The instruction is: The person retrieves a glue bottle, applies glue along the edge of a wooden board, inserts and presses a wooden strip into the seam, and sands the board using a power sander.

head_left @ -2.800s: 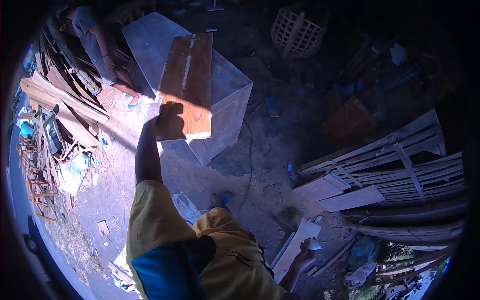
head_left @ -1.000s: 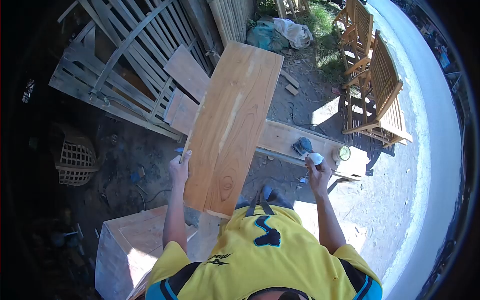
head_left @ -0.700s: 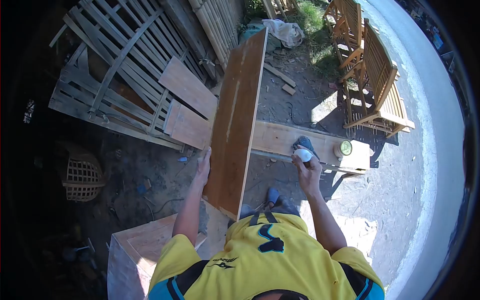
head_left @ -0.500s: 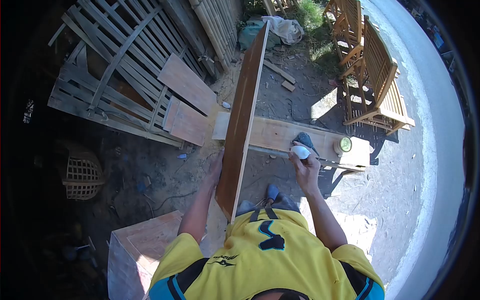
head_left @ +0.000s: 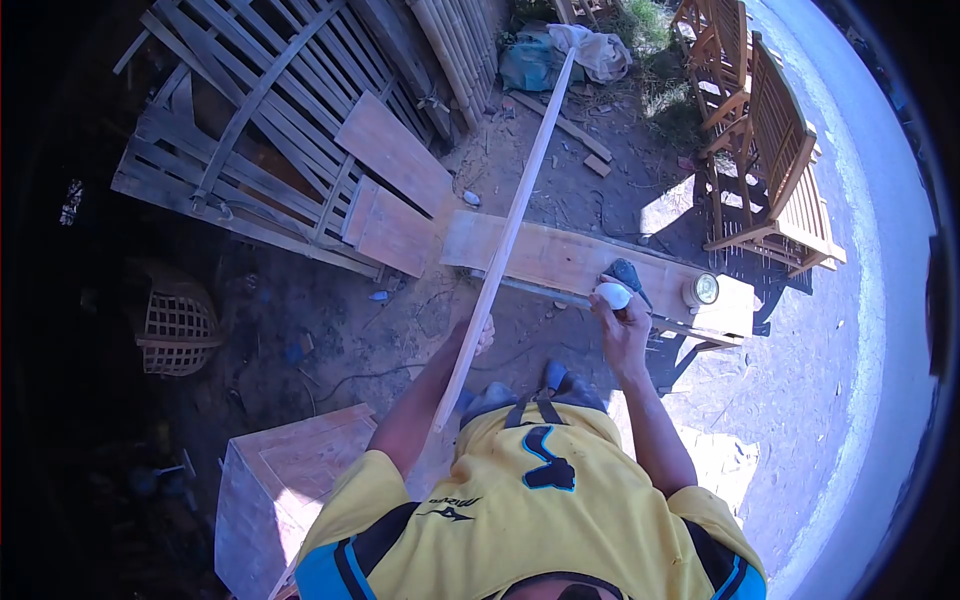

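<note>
While the left hand (head_left: 486, 336), partly hidden, grips the board (head_left: 506, 235) toward its near end, I see just a narrow edge, slanting from near left to far right across the left part of the bench (head_left: 570, 259). The right hand (head_left: 627, 335) pinches a rounded white thing (head_left: 613, 295) beside a dark object (head_left: 627, 273); a jar (head_left: 702, 290) stands farther right.

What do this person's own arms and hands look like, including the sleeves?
The left hand, partly hidden, and the right hand are bare, with no gloves visible. The forearms are uncovered too. Short yellow sleeves cover the upper arms, with black panels and bright blue panels toward the shoulders.
</note>
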Demonstrator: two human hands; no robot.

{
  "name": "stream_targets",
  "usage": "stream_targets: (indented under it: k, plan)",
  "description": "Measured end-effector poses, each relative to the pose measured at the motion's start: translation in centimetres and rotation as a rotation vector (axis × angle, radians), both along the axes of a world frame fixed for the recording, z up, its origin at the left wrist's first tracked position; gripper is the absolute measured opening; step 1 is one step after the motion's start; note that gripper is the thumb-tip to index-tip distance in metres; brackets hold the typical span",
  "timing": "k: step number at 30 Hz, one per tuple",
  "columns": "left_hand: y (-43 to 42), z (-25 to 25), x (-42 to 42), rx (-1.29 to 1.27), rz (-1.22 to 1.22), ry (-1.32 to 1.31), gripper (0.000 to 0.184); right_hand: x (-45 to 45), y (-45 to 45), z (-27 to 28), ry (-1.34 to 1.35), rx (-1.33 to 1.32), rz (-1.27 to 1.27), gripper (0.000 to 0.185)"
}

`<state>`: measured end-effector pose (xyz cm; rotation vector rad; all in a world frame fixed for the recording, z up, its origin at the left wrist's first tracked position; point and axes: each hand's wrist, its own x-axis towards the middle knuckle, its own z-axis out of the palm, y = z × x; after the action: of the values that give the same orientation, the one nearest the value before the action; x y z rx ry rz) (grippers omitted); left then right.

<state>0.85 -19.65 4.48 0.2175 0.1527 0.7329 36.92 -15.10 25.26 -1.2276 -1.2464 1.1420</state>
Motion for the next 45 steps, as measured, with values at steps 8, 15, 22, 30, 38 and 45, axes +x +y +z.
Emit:
stream_targets:
  k: [8, 15, 22, 30, 38, 45]
  plan:
    - [0.3, 6.7, 5.5, -0.229, 0.447, 1.517, 0.075, -0.1, -0.2, -0.9, 0.035, -0.089, -0.016, 0.036]
    - [0.7, 0.6, 5.5, -0.370, 0.459, 1.934, 0.091, 4.6, -0.5, -4.9, -0.174, -0.147, -0.095, 0.034]
    - [1.2, -7.5, 7.6, -0.536, 0.393, 2.105, 0.093, 6.2, -2.6, -10.6, -0.386, -0.285, -0.112, 0.032]
    - [4.0, -14.4, 10.6, -0.583, 0.419, 2.160, 0.083, 0.6, -2.6, -18.1, -0.442, -0.409, -0.238, 0.033]
    - [7.5, -19.5, 10.4, -0.453, 0.173, 1.773, 0.067, -6.3, -0.8, -24.4, -0.403, -0.460, -0.477, 0.031]
    - [16.8, -13.1, 4.3, 0.836, 0.039, 1.882, 0.025, -8.3, -0.5, -30.3, -0.170, -0.600, -0.580, 0.030]
